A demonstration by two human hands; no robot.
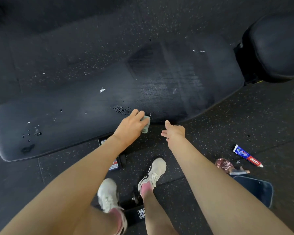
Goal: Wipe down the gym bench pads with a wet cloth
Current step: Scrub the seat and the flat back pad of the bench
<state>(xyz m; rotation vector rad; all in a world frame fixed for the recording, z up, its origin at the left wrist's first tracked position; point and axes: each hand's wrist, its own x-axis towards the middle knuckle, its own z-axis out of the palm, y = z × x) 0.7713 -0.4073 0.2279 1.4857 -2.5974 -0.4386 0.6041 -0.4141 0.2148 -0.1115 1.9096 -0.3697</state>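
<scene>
A long black bench pad [75,106] lies across the view, with a second rounded seat pad [277,46] at the upper right. Dark crumbs [121,109] and white flecks are scattered on the long pad, and a wet streaked patch shows right of its middle. My left hand [131,128] grips a small pale green cloth [145,123] at the pad's near edge, right beside the crumbs. My right hand [173,131] hovers just off the same edge, fingers loose, thumb up, holding nothing.
On the speckled rubber floor at right lie a toothpaste tube [248,156], a crumpled reddish wrapper [224,164] and a dark flat pad [256,189]. My feet in white shoes [153,173] stand by the bench's frame and labels [115,164].
</scene>
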